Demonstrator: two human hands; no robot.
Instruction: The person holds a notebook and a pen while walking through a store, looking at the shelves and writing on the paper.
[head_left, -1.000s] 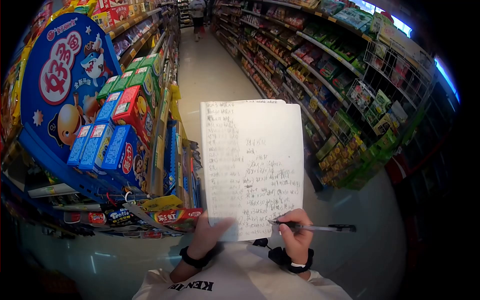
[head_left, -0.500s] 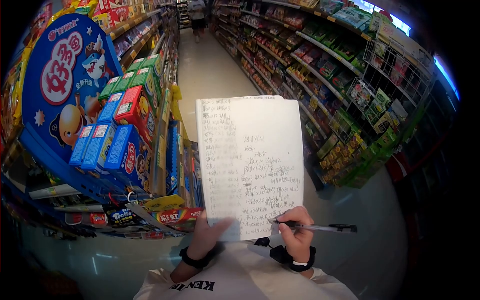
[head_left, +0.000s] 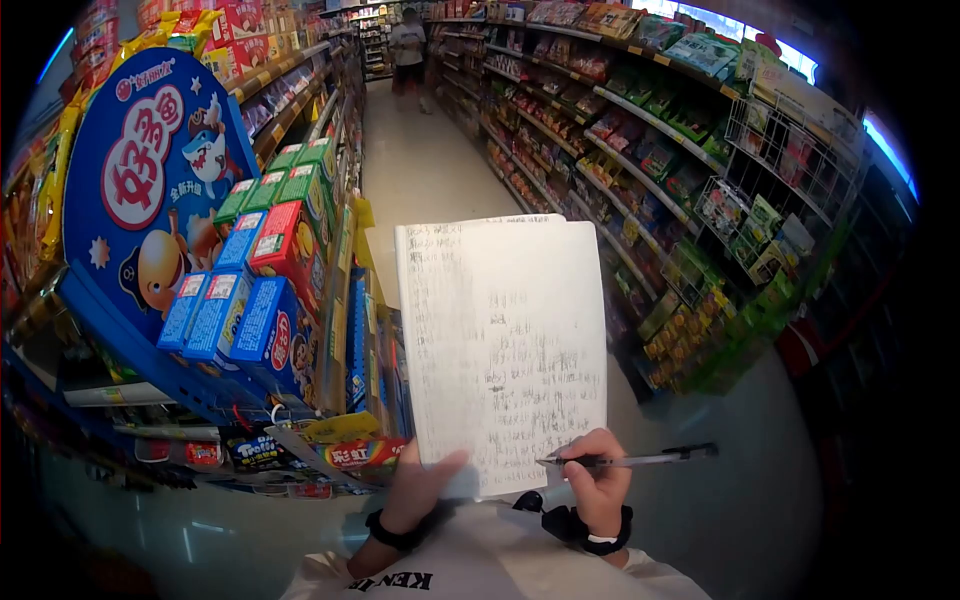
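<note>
A notebook (head_left: 505, 340) with handwritten lines in two columns lies open in front of my chest. At its lower left corner my left hand (head_left: 425, 485) grips it, the thumb lying over the page and the other fingers hidden behind. My right hand (head_left: 597, 482) is closed round a pen (head_left: 650, 458) whose tip points left at the lower lines of writing. The pen's dark end sticks out to the right, past the page. Both wrists wear black bands.
At left stands a blue cardboard display (head_left: 130, 190) with blue, red and green snack boxes (head_left: 285, 235). Shelves of packaged goods (head_left: 640, 130) and a wire rack (head_left: 760, 210) line the right. A person (head_left: 408, 55) is far down the aisle (head_left: 410, 150).
The view has tilted up, so the notebook, hands and shelves sit lower in the frame. More of the distant person shows. Both hands keep their hold on notebook and pen.
</note>
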